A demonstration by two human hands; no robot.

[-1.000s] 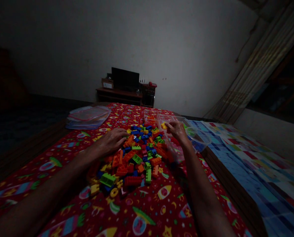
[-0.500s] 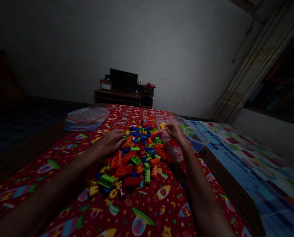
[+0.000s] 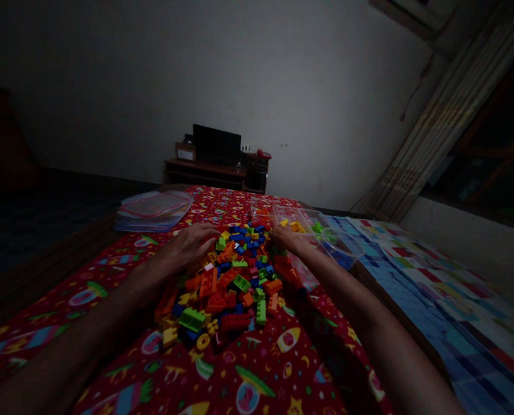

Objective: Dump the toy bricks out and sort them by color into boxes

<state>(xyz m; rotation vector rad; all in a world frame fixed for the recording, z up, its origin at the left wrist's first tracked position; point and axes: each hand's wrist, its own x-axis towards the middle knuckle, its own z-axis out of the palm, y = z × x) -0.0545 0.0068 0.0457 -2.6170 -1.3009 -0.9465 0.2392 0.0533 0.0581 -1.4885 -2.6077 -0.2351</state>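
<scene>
A heap of toy building bricks (image 3: 242, 282) in orange, yellow, green, blue and red lies on the red patterned cloth (image 3: 257, 363). My left hand (image 3: 196, 242) rests at the heap's far left edge, its fingers loosely curved and apart, with nothing visible in them. Beside a green brick (image 3: 220, 244) are its fingertips. At the far right edge of the heap, my right hand (image 3: 285, 237) reaches down among the bricks; its fingertips are dark and partly hidden. Just behind it stands a clear plastic box (image 3: 311, 217) with yellow bricks (image 3: 297, 226) in it.
Green bricks (image 3: 318, 228) lie in a clear container beyond my right forearm. A round clear tub (image 3: 343, 245) stands at the right. Stacked clear lids (image 3: 153, 211) lie at the far left. Blue checked bedding (image 3: 395, 288) borders the cloth; a television (image 3: 216, 144) stands behind.
My right hand has come from over the clear box, where it held a yellow brick, back leftward and down to the heap; the brick is no longer in sight there. My left hand has barely moved.
</scene>
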